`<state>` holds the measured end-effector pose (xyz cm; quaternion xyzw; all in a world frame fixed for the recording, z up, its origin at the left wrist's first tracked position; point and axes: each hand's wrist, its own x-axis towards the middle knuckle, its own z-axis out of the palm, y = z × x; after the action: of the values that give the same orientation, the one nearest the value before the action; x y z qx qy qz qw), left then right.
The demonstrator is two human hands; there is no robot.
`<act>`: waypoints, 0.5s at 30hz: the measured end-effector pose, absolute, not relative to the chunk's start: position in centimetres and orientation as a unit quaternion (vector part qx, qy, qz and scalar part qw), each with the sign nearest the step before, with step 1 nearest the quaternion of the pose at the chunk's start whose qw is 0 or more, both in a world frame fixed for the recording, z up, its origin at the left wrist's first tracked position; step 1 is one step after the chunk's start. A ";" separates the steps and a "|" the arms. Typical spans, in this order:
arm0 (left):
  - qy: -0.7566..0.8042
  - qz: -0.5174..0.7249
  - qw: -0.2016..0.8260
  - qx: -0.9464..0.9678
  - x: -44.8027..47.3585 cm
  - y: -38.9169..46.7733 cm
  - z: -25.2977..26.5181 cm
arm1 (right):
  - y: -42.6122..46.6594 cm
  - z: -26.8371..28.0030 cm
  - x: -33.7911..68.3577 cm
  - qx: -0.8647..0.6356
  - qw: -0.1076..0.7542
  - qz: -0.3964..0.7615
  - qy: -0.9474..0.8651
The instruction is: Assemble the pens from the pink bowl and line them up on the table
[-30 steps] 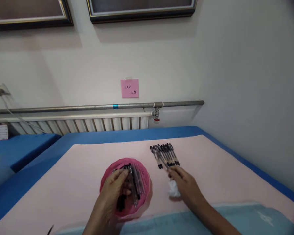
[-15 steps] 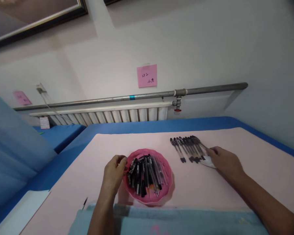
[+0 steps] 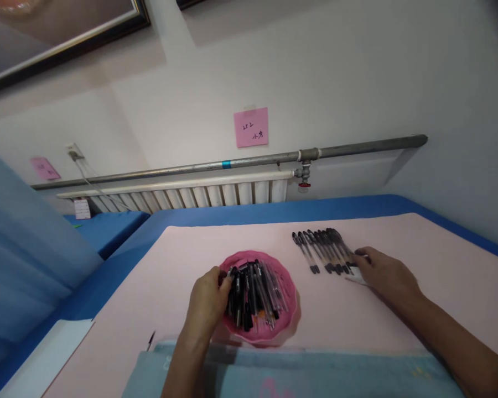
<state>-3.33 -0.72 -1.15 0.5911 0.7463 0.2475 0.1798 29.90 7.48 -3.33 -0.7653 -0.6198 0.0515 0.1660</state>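
A round pink scalloped dish (image 3: 289,276) holds a loose pile of black and clear pens (image 3: 253,293). At its left rim is my left hand (image 3: 207,298), thumb and fingers closed at a black pen end on the pile's edge; the fingertips are partly hidden. To the right of the dish, several clear-barrelled pens with black caps (image 3: 321,249) lie side by side in a slanted row. My right hand (image 3: 385,273) is at the row's right end, its fingers pinched on the lower end of the outermost pen. Below those fingers a small white piece (image 3: 357,275) shows, partly covered.
Pale pink sheeting (image 3: 182,249) covers the blue-edged table. A light blue cloth (image 3: 315,373) lies along the near side. A lone pen (image 3: 150,340) and a white sheet (image 3: 45,354) are at the left. Behind stand a radiator (image 3: 216,194) and a pipe (image 3: 357,149).
My left hand has moved right from beside the dish's rim onto the pens at its edge. The right hand stays at the row's end, its pen now lying closer to the others.
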 end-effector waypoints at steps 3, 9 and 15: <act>0.740 0.217 0.146 0.620 -2.5 -0.9 -1.1 | 7.4 -3.0 29.7 -0.779 0.136 0.082 -0.607; 0.723 0.120 0.114 0.671 -0.3 -1.1 -1.3 | 7.4 -3.1 29.7 -0.782 0.124 0.085 -0.605; 0.750 0.040 0.096 0.653 1.0 -1.1 -1.3 | 7.7 -3.8 30.1 -0.771 0.146 0.075 -0.615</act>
<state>1.00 -1.06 -1.29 0.6527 0.7505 0.0397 0.0957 30.14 7.68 -3.85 -0.7709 -0.6155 0.0749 0.1461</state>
